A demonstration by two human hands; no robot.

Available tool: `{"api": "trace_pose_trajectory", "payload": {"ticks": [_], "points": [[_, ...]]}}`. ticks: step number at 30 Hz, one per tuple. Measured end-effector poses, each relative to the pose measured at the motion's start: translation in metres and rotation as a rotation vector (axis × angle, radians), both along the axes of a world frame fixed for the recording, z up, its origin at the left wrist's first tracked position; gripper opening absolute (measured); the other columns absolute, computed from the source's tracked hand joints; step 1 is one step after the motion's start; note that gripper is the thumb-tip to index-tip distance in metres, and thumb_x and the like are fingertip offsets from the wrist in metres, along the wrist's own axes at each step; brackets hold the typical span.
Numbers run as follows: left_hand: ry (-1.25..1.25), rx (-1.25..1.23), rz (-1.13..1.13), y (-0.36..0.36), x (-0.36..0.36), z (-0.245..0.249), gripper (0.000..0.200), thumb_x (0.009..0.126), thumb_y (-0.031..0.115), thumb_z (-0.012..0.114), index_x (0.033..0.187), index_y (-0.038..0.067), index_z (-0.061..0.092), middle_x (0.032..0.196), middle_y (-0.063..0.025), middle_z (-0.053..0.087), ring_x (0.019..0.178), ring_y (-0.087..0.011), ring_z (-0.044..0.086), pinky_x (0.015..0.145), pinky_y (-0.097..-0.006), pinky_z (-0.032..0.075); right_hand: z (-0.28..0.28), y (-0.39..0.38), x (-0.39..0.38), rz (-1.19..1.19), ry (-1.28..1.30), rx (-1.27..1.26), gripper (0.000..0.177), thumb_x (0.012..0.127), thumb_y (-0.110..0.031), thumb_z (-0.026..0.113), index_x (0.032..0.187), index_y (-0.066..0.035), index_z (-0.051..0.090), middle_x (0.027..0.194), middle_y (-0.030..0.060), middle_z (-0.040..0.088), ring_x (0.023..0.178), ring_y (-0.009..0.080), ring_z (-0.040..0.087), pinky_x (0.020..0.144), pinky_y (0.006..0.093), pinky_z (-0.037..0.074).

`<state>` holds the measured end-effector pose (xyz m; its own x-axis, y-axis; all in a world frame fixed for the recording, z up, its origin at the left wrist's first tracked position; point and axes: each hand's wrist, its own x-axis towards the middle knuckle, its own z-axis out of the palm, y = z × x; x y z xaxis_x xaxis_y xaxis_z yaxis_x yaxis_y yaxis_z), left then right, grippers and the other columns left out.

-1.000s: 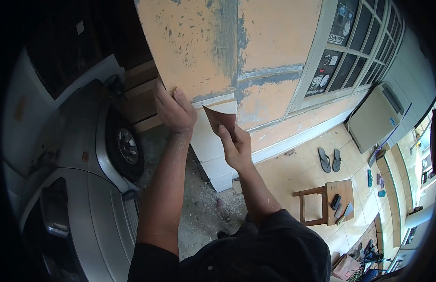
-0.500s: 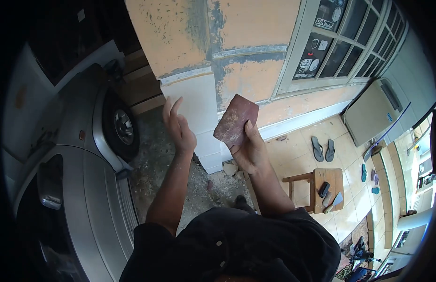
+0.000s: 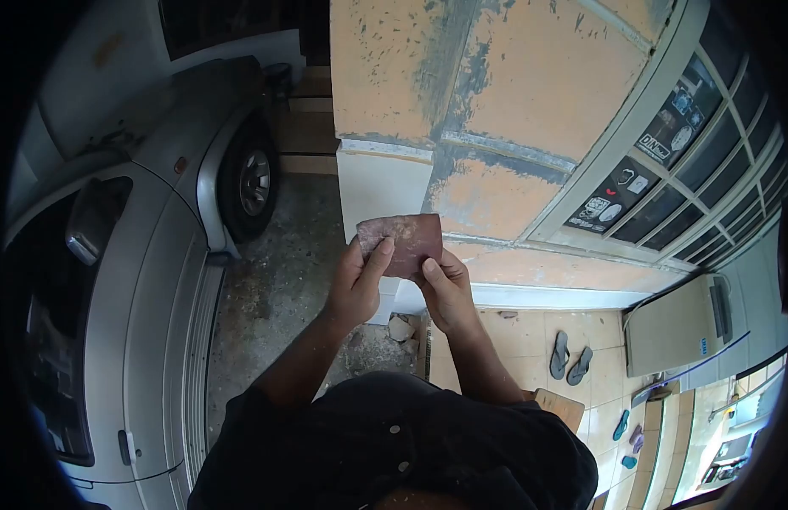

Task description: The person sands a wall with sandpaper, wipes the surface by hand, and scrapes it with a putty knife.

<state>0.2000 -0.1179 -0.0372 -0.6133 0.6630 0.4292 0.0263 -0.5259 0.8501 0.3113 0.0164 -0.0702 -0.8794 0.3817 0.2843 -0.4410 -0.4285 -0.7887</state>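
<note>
Hands (image 3: 355, 287) (image 3: 449, 295) | both clamped on reddish-brown sheet (image 3: 411, 241) (pale-smudged) | patchy wall (image 3: 547, 93) beyond

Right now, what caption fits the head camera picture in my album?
Left hand and right hand hold a reddish sheet before a patchy orange wall, a silver car nearby.

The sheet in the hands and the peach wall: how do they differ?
The sheet is reddish brown with pale smudges; the wall is peach with grey patches. The sheet is small, held by the left hand and right hand; the wall is larger, standing beyond. Both look patchy.
</note>
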Motion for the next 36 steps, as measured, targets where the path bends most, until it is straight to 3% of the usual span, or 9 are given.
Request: {"api": "trace_pose_trajectory", "payload": {"ticks": [3,7,8,9,11,13,23,31,36], "points": [[0.268,-0.257,0.061,-0.01,-0.012,0.013,0.031,0.109,0.022,0.057,0.126,-0.003,0.06,0.113,-0.0096,0.07,0.103,-0.0121,0.066,0.089,-0.0307,0.054,0.011,0.02,0.0,-0.109,-0.051,0.225,0.045,0.104,-0.03,0.067,0.136,0.001,0.06,0.131,0.0128,0.067,0.12,0.0219,0.064,0.104,0.0405,0.051],[0.436,-0.624,-0.054,-0.025,-0.022,0.032,0.032,0.105,0.023,0.065,0.124,-0.003,0.061,0.109,-0.0103,0.072,0.099,-0.0122,0.068,0.086,-0.0312,0.055,0.015,0.03,-0.002,0.246,-0.033,0.065,0.04,0.102,-0.018,0.069,0.134,0.004,0.061,0.122,0.0105,0.071,0.112,0.0162,0.065,0.1,0.0325,0.048],[0.418,-0.637,-0.042,-0.028,-0.019,0.028,0.032,0.105,0.023,0.065,0.124,-0.003,0.061,0.109,-0.0103,0.072,0.099,-0.0122,0.068,0.086,-0.0312,0.055,0.008,0.035,-0.006,0.202,-0.114,0.238,0.037,0.103,-0.019,0.068,0.13,0.005,0.063,0.118,0.01,0.072,0.107,0.0149,0.065,0.095,0.0308,0.05],[0.333,-0.631,0.031,-0.029,-0.018,0.026,0.034,0.104,0.023,0.066,0.126,-0.003,0.061,0.112,-0.0104,0.071,0.102,-0.0134,0.068,0.088,-0.0318,0.055,0.006,0.037,-0.009,0.155,-0.188,0.416,0.034,0.104,-0.02,0.068,0.125,0.006,0.065,0.114,0.0096,0.072,0.102,0.0136,0.066,0.091,0.0291,0.051],[0.25,-0.624,0.117,-0.026,-0.017,0.018,0.037,0.103,0.023,0.067,0.128,-0.003,0.06,0.115,-0.0106,0.071,0.104,-0.0145,0.068,0.09,-0.0325,0.055,0.007,0.026,-0.019,0.097,-0.13,0.367,0.027,0.105,-0.021,0.066,0.115,0.005,0.068,0.105,0.0072,0.074,0.094,0.011,0.066,0.086,0.0284,0.053],[-0.002,0.048,0.027,-0.016,-0.014,-0.005,0.039,0.102,0.022,0.068,0.13,-0.003,0.058,0.122,-0.0111,0.069,0.111,-0.0162,0.067,0.096,-0.0329,0.053,0.019,0.015,-0.026,0.065,-0.057,-0.038,0.022,0.104,-0.018,0.067,0.112,0.002,0.07,0.101,0.0052,0.073,0.092,0.0099,0.066,0.087,0.0283,0.053],[-0.439,0.011,0.084,0.006,0.005,-0.009,0.034,0.105,0.015,0.062,0.135,-0.002,0.061,0.122,-0.0105,0.07,0.112,-0.0154,0.066,0.099,-0.0324,0.052,-0.006,0.021,-0.035,-0.01,-0.119,0.345,0.023,0.105,-0.02,0.067,0.095,0.0,0.071,0.084,-0.0006,0.068,0.079,0.0049,0.056,0.073,0.025,0.047],[0.312,-0.058,0.36,0.006,-0.045,0.045,0.032,0.105,0.003,0.054,0.134,-0.009,0.063,0.122,-0.0154,0.073,0.113,-0.0167,0.068,0.099,-0.029,0.052,0.075,0.08,-0.072,-0.502,0.042,0.62,0.033,0.107,-0.026,0.063,0.099,0.003,0.076,0.085,0.0081,0.075,0.085,0.0119,0.066,0.082,0.0283,0.05],[0.84,0.098,0.604,0.029,-0.091,0.067,0.039,0.097,-0.011,0.054,0.135,-0.009,0.062,0.136,-0.0242,0.066,0.129,-0.0314,0.064,0.109,-0.0406,0.051,0.17,0.103,-0.063,-0.907,0.173,0.811,0.029,0.106,-0.028,0.064,0.111,-0.001,0.074,0.09,0.0086,0.076,0.092,0.0153,0.068,0.088,0.0333,0.051]]}}
